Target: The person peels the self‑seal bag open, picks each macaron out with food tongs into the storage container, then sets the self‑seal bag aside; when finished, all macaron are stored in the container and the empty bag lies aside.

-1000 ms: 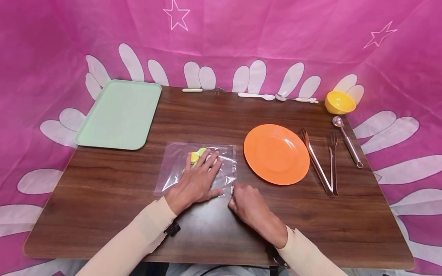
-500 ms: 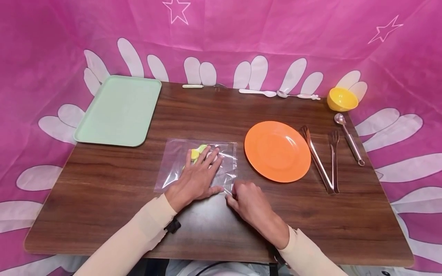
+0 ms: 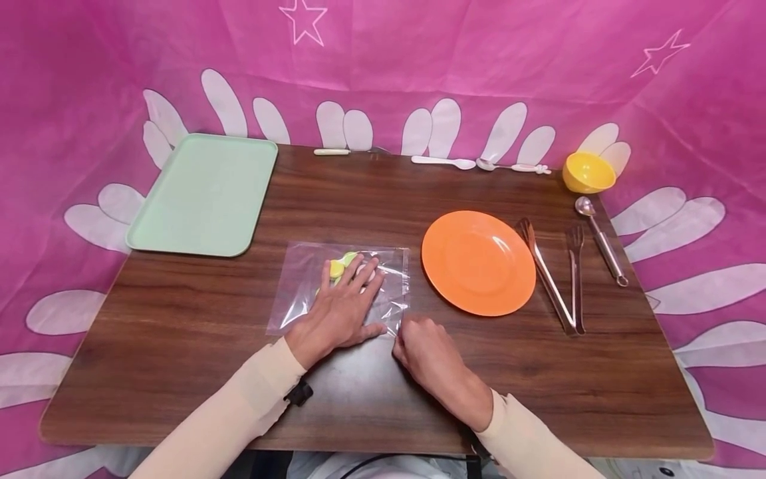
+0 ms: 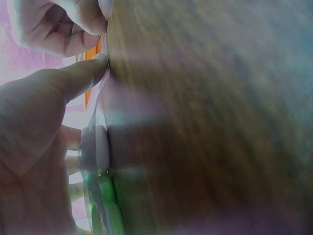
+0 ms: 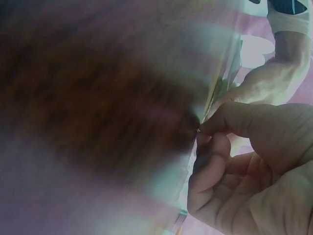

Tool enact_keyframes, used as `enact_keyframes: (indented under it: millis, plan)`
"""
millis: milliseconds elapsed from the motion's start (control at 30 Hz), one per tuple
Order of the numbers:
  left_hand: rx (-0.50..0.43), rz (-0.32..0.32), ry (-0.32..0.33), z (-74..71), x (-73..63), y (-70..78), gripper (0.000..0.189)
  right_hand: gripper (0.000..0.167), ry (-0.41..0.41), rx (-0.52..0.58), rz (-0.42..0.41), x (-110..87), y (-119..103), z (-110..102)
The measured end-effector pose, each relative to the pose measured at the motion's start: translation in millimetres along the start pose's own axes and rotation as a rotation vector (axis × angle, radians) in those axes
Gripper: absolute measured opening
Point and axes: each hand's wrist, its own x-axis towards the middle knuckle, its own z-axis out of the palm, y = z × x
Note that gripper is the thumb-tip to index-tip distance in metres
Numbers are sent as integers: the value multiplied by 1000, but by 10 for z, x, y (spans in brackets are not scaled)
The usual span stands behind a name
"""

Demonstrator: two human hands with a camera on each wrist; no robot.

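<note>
left hand (image 3: 335,313) lies palm down, fingers spread, on the clear bag (image 3: 300,283), left of the orange plate (image 3: 479,263); right hand (image 3: 427,349), curled, pinches the bag's near right corner.

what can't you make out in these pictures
Head view: how many pieces the clear bag holds; the left hand covers some.
Head view: the right hand's fingertips, hidden by its own knuckles.
Head view: the far end of the pale-handled utensil, too small and dim.
Left wrist view: the lowest pieces, cut off by the bottom edge.
Right wrist view: the table's grain, blurred.
</note>
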Motion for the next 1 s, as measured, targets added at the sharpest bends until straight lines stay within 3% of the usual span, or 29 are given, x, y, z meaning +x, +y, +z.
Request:
enact_keyframes:
  millis: [400,633,1000]
  plan:
    - [-7,-8,-4,42,-10,3,97,18,62,27,-70,14,203,310]
    - [-17,-8,-10,36,5,8,98,20,-33,79,5,81,445,586]
    - [-7,9,17,15,-9,-21,99,20,-109,129,79,74,523,524]
